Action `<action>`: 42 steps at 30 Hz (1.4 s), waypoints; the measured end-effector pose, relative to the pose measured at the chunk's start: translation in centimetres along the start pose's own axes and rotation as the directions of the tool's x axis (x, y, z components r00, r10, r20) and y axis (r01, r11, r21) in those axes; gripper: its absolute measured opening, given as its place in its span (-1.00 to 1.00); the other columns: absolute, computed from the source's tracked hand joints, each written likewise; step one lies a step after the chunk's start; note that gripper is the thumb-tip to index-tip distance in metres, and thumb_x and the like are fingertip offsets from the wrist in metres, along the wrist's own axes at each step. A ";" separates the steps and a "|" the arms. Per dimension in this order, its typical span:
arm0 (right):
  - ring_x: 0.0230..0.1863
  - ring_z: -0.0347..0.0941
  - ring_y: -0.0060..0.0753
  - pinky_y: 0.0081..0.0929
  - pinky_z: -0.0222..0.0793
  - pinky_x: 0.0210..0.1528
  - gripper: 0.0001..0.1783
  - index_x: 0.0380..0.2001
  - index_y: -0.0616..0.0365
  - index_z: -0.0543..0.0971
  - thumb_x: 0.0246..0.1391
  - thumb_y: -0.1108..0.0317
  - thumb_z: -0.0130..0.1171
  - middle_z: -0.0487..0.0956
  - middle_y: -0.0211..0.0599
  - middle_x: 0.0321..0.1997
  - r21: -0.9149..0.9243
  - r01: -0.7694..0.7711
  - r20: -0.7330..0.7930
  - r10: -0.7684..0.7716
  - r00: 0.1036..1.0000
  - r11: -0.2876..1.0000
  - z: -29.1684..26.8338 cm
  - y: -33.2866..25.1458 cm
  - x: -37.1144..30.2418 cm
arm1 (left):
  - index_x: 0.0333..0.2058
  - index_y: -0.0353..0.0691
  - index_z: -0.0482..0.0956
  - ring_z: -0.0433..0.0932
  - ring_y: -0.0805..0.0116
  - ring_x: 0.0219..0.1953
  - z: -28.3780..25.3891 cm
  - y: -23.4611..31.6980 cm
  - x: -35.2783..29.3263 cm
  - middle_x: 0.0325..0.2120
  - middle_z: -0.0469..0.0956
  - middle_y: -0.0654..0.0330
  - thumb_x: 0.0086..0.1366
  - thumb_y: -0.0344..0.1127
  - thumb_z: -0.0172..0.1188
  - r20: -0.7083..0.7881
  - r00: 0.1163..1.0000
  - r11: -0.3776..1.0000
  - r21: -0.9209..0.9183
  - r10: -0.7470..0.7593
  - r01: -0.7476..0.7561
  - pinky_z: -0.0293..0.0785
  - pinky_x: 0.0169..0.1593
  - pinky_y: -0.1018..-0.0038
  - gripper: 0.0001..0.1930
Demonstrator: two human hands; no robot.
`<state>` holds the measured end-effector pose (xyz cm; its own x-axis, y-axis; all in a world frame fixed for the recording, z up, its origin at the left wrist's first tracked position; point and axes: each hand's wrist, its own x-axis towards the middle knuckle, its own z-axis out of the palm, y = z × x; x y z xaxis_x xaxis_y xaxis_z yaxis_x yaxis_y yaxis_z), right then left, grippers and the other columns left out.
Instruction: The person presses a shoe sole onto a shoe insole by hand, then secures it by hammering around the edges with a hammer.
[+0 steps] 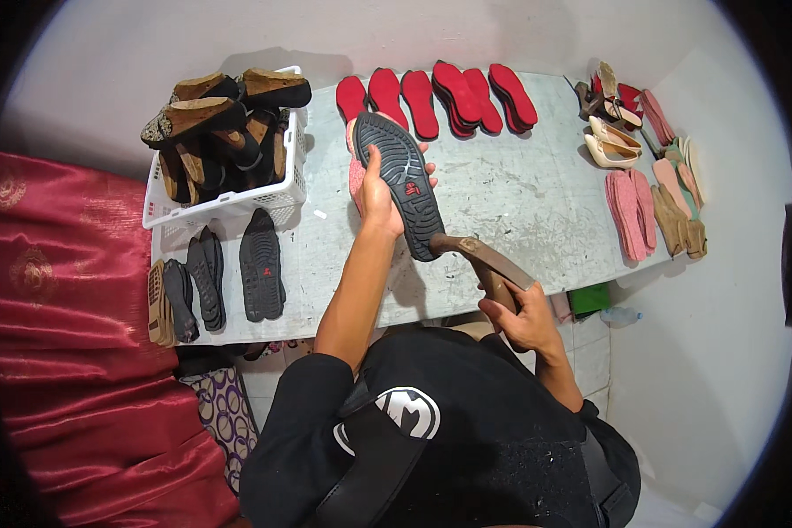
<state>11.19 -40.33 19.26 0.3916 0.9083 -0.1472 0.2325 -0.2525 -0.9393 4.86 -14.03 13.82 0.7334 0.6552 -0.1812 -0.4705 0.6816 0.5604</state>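
Note:
A black rubber shoe sole (398,163) with a ridged tread and a small red mark is held over the table by my left hand (378,201). My thumb lies across its tread, and the fingers wrap around the far edge. A pink speckled layer (355,180) shows along the sole's left side; whether it is joined to the sole I cannot tell. My right hand (530,324) is closed around the handle of a hammer (493,257) with a long, curved, worn metal head. One end of that head meets the heel end of the sole, or hovers very close to it.
Red insoles (418,104) line the table's (519,194) far edge. At left stand a white basket (238,204) of wooden-soled footwear and several loose soles (261,264). Pale shoes (611,145), pink insoles (630,211) and brown pieces (673,220) lie at right. A red curtain (70,334) hangs left.

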 end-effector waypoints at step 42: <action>-0.64 0.39 -0.51 -0.50 0.27 -0.55 -0.66 -0.16 0.31 0.53 0.04 0.34 0.29 0.50 -0.30 -0.59 0.053 0.128 -0.081 -0.124 0.989 0.990 -6.1 1.1 -0.3 | 0.05 -0.36 0.36 0.62 0.17 -0.28 5.0 -7.7 -1.6 -0.08 0.56 -0.02 0.46 0.20 -0.39 -0.019 1.000 0.993 0.112 -0.019 0.021 0.65 -0.25 0.26 -0.33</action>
<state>16.78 -42.97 20.16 0.4305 0.9026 -0.0043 0.2332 -0.1158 -0.9655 9.78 -21.92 13.88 0.7328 0.6483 -0.2067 -0.3971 0.6542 0.6437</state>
